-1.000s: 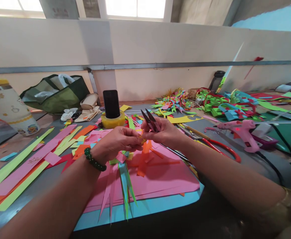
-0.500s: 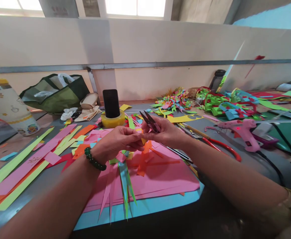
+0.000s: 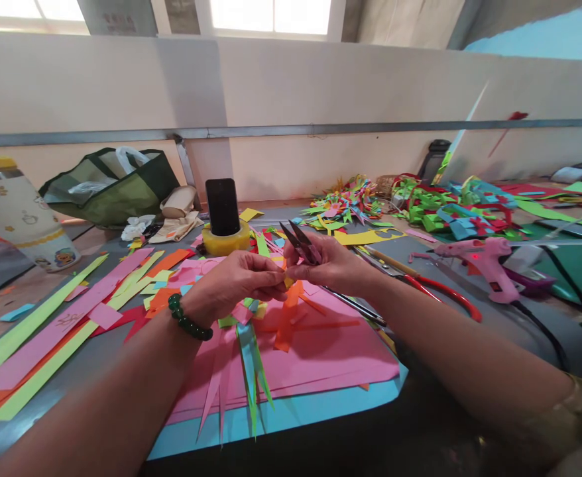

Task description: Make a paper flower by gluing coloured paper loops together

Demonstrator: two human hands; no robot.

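My left hand (image 3: 251,275) and my right hand (image 3: 328,264) meet at the fingertips over the pink sheets (image 3: 341,368). Between them is a small yellow paper piece (image 3: 288,281), pinched by the left fingers and mostly hidden. In my right hand, which is closed, lies a pair of scissors (image 3: 298,240) with dark blades pointing up and left, slightly apart. Below the left hand, pointed blue and green paper strips (image 3: 249,351) and pink ones hang or lie over the sheets. An orange paper strip (image 3: 286,324) is just under the hands.
Long paper strips (image 3: 62,318) cover the left side. Behind my hands, a phone (image 3: 223,207) stands in a yellow tape roll (image 3: 226,242). To the right lie red-handled shears (image 3: 450,291) and a pink glue gun (image 3: 490,265) with its cord. Finished paper pieces (image 3: 350,202) pile up near the wall.
Almost nothing differs. The hands stay together at the same spot, with only a tiny shift of the fingers around the yellow paper.
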